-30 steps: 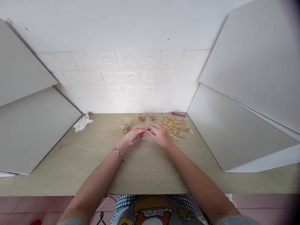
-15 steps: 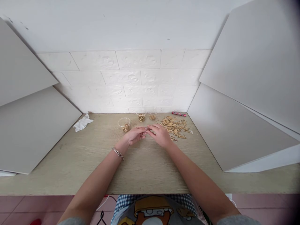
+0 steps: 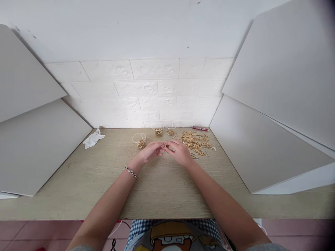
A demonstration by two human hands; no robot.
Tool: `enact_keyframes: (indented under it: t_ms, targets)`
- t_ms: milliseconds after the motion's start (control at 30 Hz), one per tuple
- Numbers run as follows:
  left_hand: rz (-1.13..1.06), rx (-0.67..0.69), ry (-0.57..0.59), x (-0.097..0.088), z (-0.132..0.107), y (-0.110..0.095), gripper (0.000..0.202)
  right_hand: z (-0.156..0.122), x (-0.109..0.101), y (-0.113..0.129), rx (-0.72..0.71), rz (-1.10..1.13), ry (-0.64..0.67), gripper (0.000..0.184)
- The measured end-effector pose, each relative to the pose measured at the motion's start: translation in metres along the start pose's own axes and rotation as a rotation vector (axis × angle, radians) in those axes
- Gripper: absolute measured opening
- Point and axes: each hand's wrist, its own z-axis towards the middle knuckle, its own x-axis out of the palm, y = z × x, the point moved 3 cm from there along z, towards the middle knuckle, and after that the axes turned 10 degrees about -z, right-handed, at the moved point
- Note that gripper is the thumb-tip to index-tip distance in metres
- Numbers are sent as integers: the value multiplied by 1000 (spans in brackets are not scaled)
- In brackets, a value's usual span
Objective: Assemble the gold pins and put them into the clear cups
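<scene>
The fingers of the left hand [image 3: 151, 152] and right hand [image 3: 180, 153] meet, pinching a tiny gold-coloured, metallic-looking piece [image 3: 165, 145] over the pale wood-grained bench [image 3: 167, 188]; its shape is mostly hidden. It should be light, stiff and rather slippery, best gripped at its edges. Beside the right hand, slim gold-coloured rods [image 3: 195, 143] look equally rigid, likely easiest lifted at mid-length.

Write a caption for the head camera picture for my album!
Left hand and right hand hold a tiny piece together, near clear cups and gold sticks.
</scene>
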Motion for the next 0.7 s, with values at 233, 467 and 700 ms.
enact_keyframes:
  t_ms: [233,467,700]
  targets:
    - [-31,4,-21,0,1,0,25,1,-2,0,-22,-6,-21,23]
    - [108,22,13,0,1,-1,22,-1,3,-5,-21,-6,-13,23]
    - [102,40,-5,-2,3,1,22,-2,4,-5,-5,-13,22,25]
